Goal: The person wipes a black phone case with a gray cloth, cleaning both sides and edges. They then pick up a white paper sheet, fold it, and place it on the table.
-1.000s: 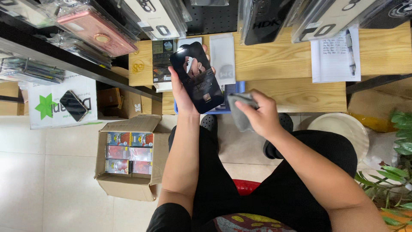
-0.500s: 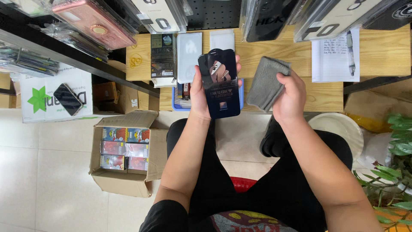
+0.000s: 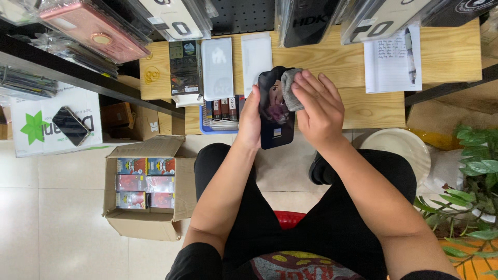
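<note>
The smartphone [image 3: 276,116] is held upright above the person's lap, in front of the wooden table [image 3: 446,52]. The left hand [image 3: 251,122] clasps its edge, fingers closed around it. The right hand [image 3: 319,109] presses a grey cloth [image 3: 289,85] to its screen, fingers together.

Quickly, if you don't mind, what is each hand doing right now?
Left hand: closed around the edge of the smartphone.
Right hand: pressing a grey cloth onto the phone's screen.

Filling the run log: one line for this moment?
left hand: holds dark smartphone | right hand: presses grey cloth on screen
</note>
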